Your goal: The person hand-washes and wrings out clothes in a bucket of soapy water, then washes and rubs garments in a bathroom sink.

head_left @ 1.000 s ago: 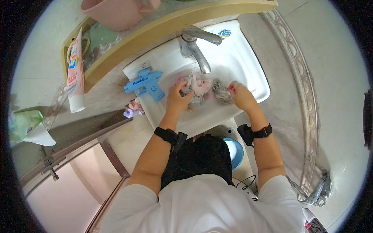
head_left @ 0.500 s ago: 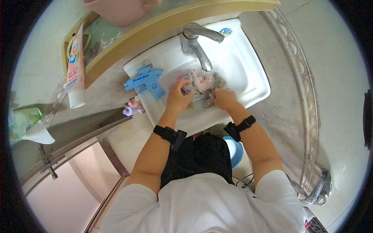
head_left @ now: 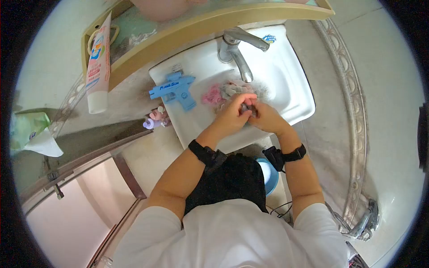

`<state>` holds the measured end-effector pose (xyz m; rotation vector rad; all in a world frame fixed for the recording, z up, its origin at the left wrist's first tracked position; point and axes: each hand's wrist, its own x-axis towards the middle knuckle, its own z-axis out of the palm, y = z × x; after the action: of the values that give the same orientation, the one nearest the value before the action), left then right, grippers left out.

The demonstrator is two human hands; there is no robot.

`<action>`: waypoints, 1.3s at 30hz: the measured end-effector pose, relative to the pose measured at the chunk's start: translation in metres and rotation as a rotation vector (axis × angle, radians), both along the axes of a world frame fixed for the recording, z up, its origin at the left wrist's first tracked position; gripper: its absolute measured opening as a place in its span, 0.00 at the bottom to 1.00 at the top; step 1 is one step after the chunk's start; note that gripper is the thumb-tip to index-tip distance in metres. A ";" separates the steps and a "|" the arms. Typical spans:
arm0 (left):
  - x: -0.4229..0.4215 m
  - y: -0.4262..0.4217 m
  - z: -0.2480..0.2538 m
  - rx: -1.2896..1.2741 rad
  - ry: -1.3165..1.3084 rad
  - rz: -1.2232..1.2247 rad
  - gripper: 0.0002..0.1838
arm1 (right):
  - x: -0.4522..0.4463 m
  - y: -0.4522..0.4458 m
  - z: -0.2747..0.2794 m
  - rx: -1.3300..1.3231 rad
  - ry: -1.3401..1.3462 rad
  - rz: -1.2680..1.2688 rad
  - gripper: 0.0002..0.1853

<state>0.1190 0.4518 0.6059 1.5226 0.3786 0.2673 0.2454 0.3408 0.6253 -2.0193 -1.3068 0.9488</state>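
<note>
In the white sink (head_left: 286, 94) lies a bunched wet pile of cloth, with a pink cloth (head_left: 213, 95) on the left and a grey cloth (head_left: 232, 90) beside it. My left hand (head_left: 232, 114) and my right hand (head_left: 268, 118) meet at the near side of this pile. Both have curled fingers, closed on a small dark grey piece of cloth (head_left: 246, 108) that shows between them. Much of that piece is hidden by my fingers. Above the pile hangs the spout of the metal faucet (head_left: 243, 71).
A blue toy gun (head_left: 178, 92) rests on the sink's left ledge. Small purple and pink bottles (head_left: 154, 120) stand left of the sink. A yellowish shelf (head_left: 214, 23) with a pink-and-white tube (head_left: 98, 71) runs above. Below is a blue bucket (head_left: 269, 176).
My hands have come together, the left moving right toward the right hand. More of the pink cloth now shows. The whole view has shifted slightly.
</note>
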 end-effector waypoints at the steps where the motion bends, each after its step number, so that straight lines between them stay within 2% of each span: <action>1: 0.001 0.001 0.004 0.128 0.006 -0.046 0.22 | 0.004 -0.002 -0.005 0.001 -0.001 0.004 0.16; 3: -0.004 0.007 -0.006 0.061 0.030 -0.009 0.23 | 0.016 -0.003 -0.009 -0.182 0.192 -0.051 0.17; 4: -0.007 0.008 -0.013 -0.010 0.058 0.023 0.23 | 0.015 -0.005 -0.005 -0.183 0.192 -0.051 0.17; 6: -0.007 0.009 -0.021 -0.015 0.011 0.028 0.23 | 0.008 -0.011 0.007 -0.025 0.171 -0.104 0.16; 7: -0.006 0.008 -0.022 -0.018 -0.038 0.032 0.22 | 0.003 -0.012 0.002 -0.027 0.170 -0.107 0.16; 9: -0.001 -0.008 -0.010 -0.013 -0.062 -0.016 0.22 | -0.011 -0.009 -0.005 0.037 -0.094 -0.115 0.15; 12: 0.005 -0.007 -0.005 -0.073 -0.043 -0.017 0.19 | -0.011 -0.012 0.016 -0.119 -0.098 -0.149 0.14; 14: 0.010 0.005 -0.012 -0.145 -0.003 0.023 0.17 | -0.003 -0.020 0.024 -0.078 -0.029 -0.145 0.13; 16: 0.013 0.021 -0.026 0.216 0.391 0.246 0.12 | 0.005 -0.038 0.025 -0.043 0.037 -0.144 0.12; 17: 0.018 0.029 -0.032 0.217 0.382 0.243 0.12 | 0.010 -0.049 0.020 0.080 -0.027 -0.081 0.11; 18: 0.022 0.035 -0.038 0.403 0.389 0.209 0.10 | 0.009 -0.053 0.023 0.198 -0.088 -0.017 0.10; 19: 0.026 0.037 -0.043 0.586 0.397 0.170 0.10 | 0.005 -0.056 0.024 0.193 -0.089 -0.022 0.10; 20: 0.034 0.040 -0.048 0.586 0.394 0.167 0.10 | 0.002 -0.057 0.028 0.203 -0.010 -0.029 0.09; 22: 0.053 0.041 -0.054 0.749 0.303 -0.060 0.10 | 0.000 -0.056 0.032 0.216 0.061 -0.034 0.08; 23: 0.060 0.038 -0.057 0.750 0.300 -0.062 0.10 | 0.000 -0.057 0.031 0.180 0.103 -0.053 0.07; 25: 0.070 0.034 -0.057 0.524 0.394 -0.041 0.09 | 0.002 -0.059 0.030 0.143 0.143 -0.074 0.07; 26: 0.071 0.035 -0.057 0.523 0.392 -0.045 0.09 | 0.003 -0.061 0.029 0.169 0.196 -0.186 0.06; 27: 0.070 0.038 -0.051 0.597 0.453 -0.173 0.10 | 0.004 -0.063 0.027 0.196 0.250 -0.299 0.05; 28: 0.067 0.041 -0.046 0.672 0.514 -0.302 0.12 | 0.008 -0.066 0.023 0.197 0.250 -0.304 0.05; 30: 0.059 0.044 -0.048 0.742 0.525 -0.297 0.13 | 0.018 -0.069 0.015 0.204 0.471 -0.613 0.05; 31: 0.055 0.044 -0.050 0.809 0.533 -0.284 0.14 | 0.021 -0.067 0.014 0.208 0.477 -0.614 0.05; 32: 0.052 0.044 -0.054 0.815 0.538 -0.286 0.14 | 0.023 -0.065 0.013 0.361 0.516 -0.738 0.05; 33: 0.050 0.043 -0.057 0.679 0.562 -0.173 0.15 | 0.025 -0.062 0.013 0.515 0.552 -0.861 0.05; 34: 0.047 0.042 -0.061 0.539 0.581 -0.060 0.15 | 0.026 -0.058 0.020 0.530 0.519 -0.885 0.06; 38: 0.042 0.033 -0.064 0.646 0.504 -0.014 0.15 | 0.035 -0.057 0.021 0.519 0.475 -0.822 0.06; 39: 0.043 0.033 -0.064 0.659 0.542 -0.115 0.17 | 0.037 -0.058 0.017 0.516 0.472 -0.817 0.06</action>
<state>0.1616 0.4853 0.5414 2.2621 0.6694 -0.1411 0.2821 0.2832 0.6426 -1.5514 -0.3392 0.5541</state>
